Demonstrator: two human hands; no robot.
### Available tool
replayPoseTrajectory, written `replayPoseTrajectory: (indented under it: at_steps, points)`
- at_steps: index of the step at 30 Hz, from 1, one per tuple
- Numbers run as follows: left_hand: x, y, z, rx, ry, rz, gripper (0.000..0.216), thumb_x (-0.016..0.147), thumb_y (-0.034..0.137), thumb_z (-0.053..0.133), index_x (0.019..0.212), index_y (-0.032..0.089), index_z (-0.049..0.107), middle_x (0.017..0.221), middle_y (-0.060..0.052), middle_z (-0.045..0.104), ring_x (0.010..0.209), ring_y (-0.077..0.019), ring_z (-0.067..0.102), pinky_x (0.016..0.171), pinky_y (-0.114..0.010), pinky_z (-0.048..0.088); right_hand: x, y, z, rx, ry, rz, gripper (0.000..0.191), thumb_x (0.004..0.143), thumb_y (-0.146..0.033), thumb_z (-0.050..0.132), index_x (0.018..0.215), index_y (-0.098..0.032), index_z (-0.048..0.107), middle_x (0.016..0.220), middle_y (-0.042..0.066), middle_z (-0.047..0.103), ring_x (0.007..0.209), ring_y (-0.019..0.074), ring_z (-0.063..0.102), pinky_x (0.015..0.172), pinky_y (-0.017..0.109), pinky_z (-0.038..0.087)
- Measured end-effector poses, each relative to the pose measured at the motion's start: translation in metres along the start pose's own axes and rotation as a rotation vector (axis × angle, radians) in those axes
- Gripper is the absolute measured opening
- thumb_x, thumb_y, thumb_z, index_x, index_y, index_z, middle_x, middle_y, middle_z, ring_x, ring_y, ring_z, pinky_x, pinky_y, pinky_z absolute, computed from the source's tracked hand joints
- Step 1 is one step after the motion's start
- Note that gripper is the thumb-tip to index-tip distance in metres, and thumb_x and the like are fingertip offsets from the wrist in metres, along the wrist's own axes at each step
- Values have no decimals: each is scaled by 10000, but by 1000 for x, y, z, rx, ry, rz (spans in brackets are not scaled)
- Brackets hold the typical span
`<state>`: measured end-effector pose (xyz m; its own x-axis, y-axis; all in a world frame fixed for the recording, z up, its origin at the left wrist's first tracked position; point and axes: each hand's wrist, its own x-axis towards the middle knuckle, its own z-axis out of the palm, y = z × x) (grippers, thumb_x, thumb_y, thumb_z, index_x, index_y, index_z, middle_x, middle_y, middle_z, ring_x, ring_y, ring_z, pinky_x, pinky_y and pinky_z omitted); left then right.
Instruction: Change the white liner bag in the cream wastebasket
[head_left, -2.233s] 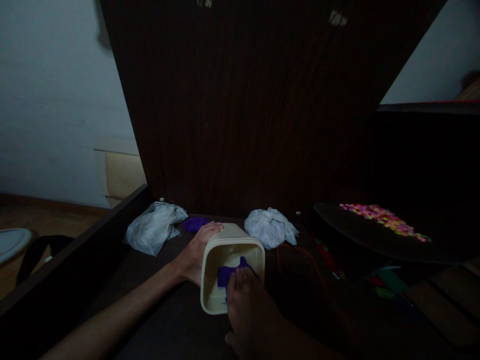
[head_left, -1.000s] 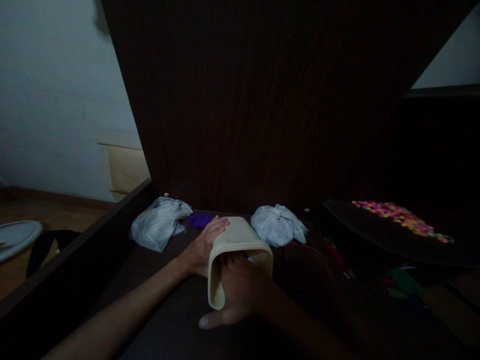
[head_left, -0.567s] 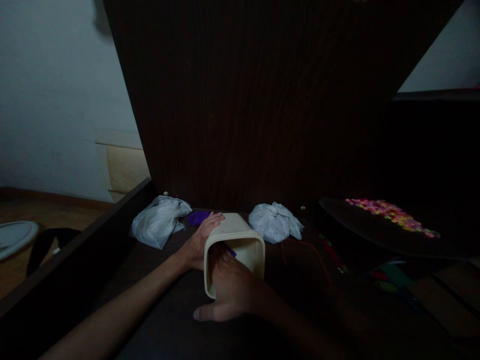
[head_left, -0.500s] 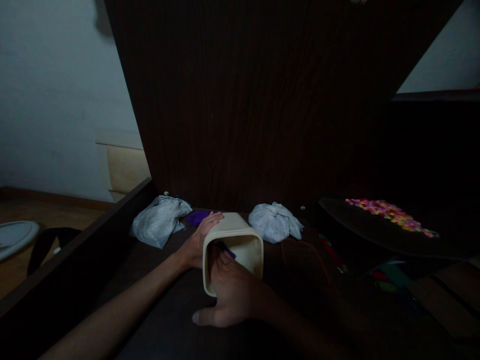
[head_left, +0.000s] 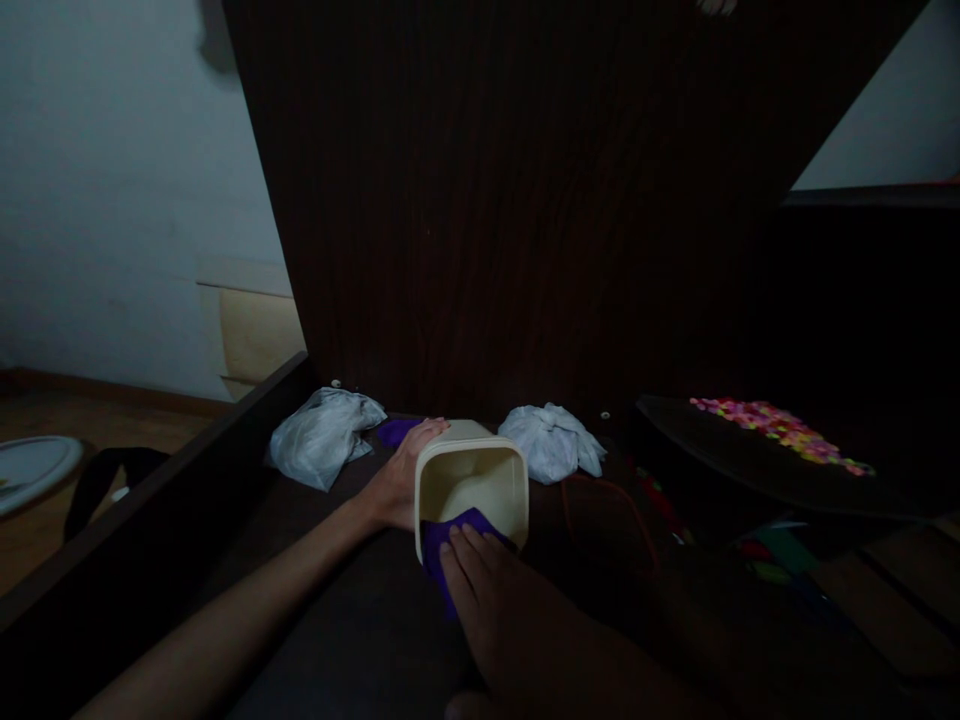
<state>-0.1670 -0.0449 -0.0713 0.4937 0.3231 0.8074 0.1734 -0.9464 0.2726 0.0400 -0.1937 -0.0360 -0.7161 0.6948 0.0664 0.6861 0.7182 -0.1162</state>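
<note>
A cream plastic container [head_left: 472,444] lies on its side on the dark surface, its open mouth facing me. My left hand [head_left: 403,478] is closed on its left side, with the fingers over the upper edge; part of that hand is behind the container. At the lower rim, my right hand [head_left: 486,592] presses a purple cloth [head_left: 438,548] against the inner bottom wall. Its fingers lie over the cloth, whose loose end hangs below the rim. Another purple piece of fabric [head_left: 397,432] shows behind my left hand.
Whitish plastic bags stand left [head_left: 322,440] and right [head_left: 553,442] of the container. A dark tall panel [head_left: 510,220] rises behind. A bright pink and yellow decoration [head_left: 780,432] lies on a dark item at right. A low ledge [head_left: 172,480] runs along the left.
My right hand has drawn back from deep inside the container to its lower rim, bringing the purple cloth into fuller view. The container's mouth has tilted slightly upward; my left hand still holds it.
</note>
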Motion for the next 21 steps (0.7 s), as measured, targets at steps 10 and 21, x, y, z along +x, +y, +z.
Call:
replayPoseTrajectory:
  at_steps: [10,21]
  points:
    - [6,7,2,101,-28,28,1195,677,611,818,1583,207,151,1463,-241,449,1393,-450,438,1154,-683,341,13,20,12,-24,-91,353,633,862,-302,677,1423,-41,543,1492,293,480,1377,456,471,1165,624,356]
    - [10,19,4,148,-37,73,1118,733,463,807,1580,205,124,1436,-244,456,1380,-432,446,1132,-722,335,65,22,23,29,-39,502,503,928,-14,346,1368,2,589,1426,303,541,1363,395,512,1179,607,343]
